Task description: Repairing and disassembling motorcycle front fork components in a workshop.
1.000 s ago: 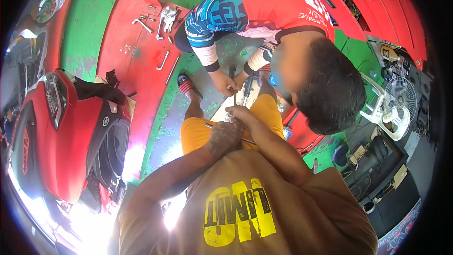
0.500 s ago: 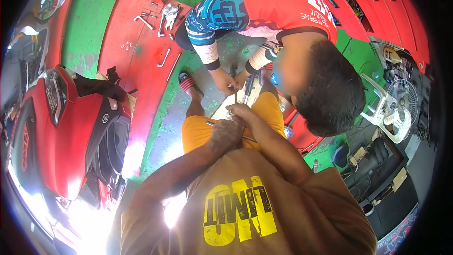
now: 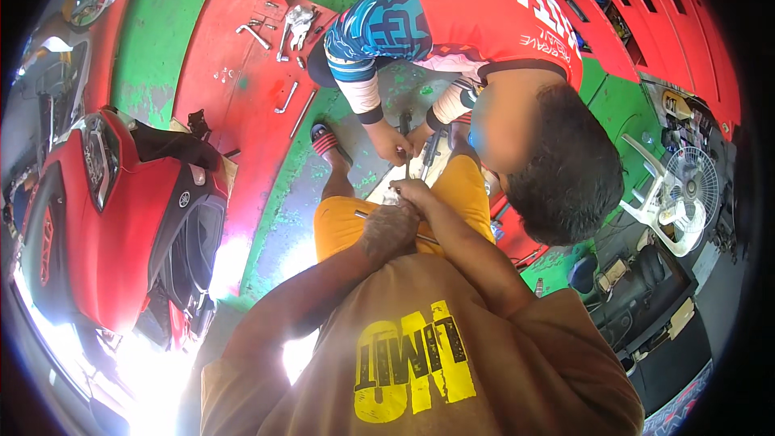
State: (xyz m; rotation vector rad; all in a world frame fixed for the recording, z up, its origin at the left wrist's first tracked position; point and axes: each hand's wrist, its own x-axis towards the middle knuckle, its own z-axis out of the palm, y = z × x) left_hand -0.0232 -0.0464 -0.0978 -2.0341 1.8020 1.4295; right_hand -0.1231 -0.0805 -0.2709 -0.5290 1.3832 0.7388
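Note:
My left hand (image 3: 391, 228) is closed around a thin metal rod (image 3: 361, 214), held across my lap; the rod's other end shows past my wrist, over the orange shorts. Just ahead of it and touching it, my right hand (image 3: 413, 192) has its fingers curled shut, and what lies in them is hidden. A co-worker's two hands (image 3: 395, 146) meet beyond mine, pinching a small dark slender piece (image 3: 408, 165). Beside them a dark and silver shaft-like part (image 3: 430, 152) lies over a pale board (image 3: 383, 188) between my legs.
A co-worker in a red jersey (image 3: 504, 8) leans in from the far right. Wrenches (image 3: 253, 36) and other tools lie on a red panel (image 3: 211, 97) at the left. Nearby stand a red motorcycle (image 3: 109, 234), a white fan (image 3: 689, 186) and a white plastic chair (image 3: 646, 194).
The picture has shifted slightly. The co-worker's hands have moved a little, and the slender piece between them and my right hand shows less. My hands keep nearly the same grip.

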